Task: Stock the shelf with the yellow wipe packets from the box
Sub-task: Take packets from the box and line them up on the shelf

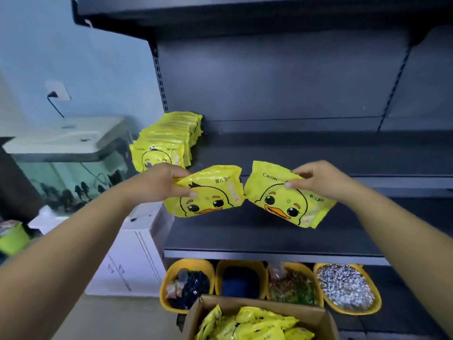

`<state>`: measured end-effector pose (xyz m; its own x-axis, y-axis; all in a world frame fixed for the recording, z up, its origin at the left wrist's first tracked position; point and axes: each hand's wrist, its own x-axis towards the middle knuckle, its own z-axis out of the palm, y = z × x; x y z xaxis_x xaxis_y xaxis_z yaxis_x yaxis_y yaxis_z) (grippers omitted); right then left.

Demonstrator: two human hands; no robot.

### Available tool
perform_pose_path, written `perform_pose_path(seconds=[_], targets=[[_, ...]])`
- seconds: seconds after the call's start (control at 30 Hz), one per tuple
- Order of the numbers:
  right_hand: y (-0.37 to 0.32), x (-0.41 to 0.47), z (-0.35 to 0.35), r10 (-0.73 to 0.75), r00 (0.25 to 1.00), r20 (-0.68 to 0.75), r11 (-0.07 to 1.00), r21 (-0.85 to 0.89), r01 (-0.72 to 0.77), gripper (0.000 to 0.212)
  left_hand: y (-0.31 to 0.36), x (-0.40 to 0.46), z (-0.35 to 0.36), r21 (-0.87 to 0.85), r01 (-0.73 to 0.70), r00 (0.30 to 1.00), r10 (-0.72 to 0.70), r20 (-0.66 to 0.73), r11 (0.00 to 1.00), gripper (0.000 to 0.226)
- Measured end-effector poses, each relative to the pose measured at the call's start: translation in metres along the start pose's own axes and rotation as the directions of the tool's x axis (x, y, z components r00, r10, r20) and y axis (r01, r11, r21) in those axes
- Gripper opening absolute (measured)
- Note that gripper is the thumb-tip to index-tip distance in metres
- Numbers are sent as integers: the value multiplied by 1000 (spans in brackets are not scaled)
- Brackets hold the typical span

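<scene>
A: Left hand?
B: Gripped a yellow duck-face wipe packet at its upper left corner, thumb on the front, other fingers curled behind. Held over the dark shelf, face toward camera, tilted.

A: Right hand?
B: Pinched a second duck packet near its top right edge, thumb on the front, fingers curled over the top. Also over the shelf, tilted the other way. Inner corners of the two packets just beside each other, touching or not: could not tell.

A: Already stocked?
B: Row of yellow packets stood upright at the shelf's left end, front one showing the duck print, partly hidden by the left hand.

A: Box?
B: Cardboard box open at bottom of view, more yellow packets piled loose inside.

A: Rest, quick.
B: Four yellow bins on the lower level, behind the box, with mixed contents. Fish tank left of the shelving, on a white cabinet. Wall socket with a black plug above the tank.
</scene>
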<state>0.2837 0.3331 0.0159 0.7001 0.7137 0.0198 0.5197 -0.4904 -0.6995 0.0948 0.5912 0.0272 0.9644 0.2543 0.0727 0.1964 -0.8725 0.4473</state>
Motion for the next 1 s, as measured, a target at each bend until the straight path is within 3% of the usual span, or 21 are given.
perform_pose_path(seconds=[0.1,0.2,0.33,0.4,0.73,0.9,1.0], targets=[[-14,19,-3,12,999,-35,1000,-24,-13,19,-16,19,-20,28,-12,1000,11,8,1000,30],[-27,45,-4,23,996,-83,995,-99,-31,20,-33,40,-44,45,-38,999,37,17,998,15],[-40,87,-1,53,992,-117,968,-237,-80,24,-55,76,-70,51,-87,995,90,-46,995,30],[-42,103,1,65,989,-133,962,-256,-98,22,-65,100,-76,73,-109,993,113,-47,991,21],[-30,165,1,130,982,-134,971,-185,-153,16,-70,239,-86,166,-155,985,164,-48,974,30],[-17,204,6,95,989,-112,978,-178,-114,12,-73,296,-76,143,-64,997,70,-39,988,57],[-7,236,7,50,994,-102,981,-180,-67,10,-79,329,-67,104,-35,998,40,-48,994,49]])
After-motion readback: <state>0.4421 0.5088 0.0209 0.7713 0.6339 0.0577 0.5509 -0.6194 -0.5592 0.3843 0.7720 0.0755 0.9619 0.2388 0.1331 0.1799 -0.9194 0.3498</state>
